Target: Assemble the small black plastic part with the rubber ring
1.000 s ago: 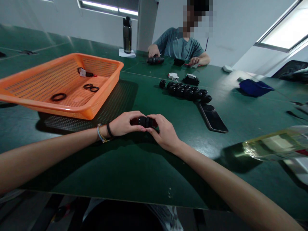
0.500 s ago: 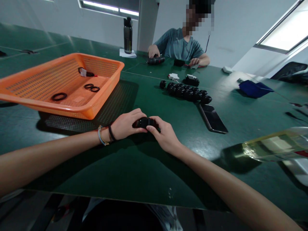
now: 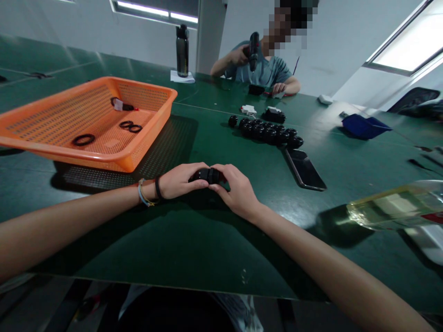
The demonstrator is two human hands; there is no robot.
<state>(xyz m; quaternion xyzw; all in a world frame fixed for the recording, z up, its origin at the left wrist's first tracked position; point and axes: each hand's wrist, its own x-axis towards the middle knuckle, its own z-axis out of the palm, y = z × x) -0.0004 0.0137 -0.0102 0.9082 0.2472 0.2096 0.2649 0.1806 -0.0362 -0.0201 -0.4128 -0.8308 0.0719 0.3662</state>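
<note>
Both my left hand (image 3: 180, 180) and right hand (image 3: 237, 191) pinch one small round black plastic part (image 3: 208, 175) mid green bench (image 3: 194, 240); fingertip-only hold, slip could roll it away.

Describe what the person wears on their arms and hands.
Both arms are bare, with no sleeves and no gloves. The left hand has a thin black band and a few slim light-blue and yellowish bracelets at the wrist. The right hand and its wrist carry nothing: no ring, watch or band shows.
</note>
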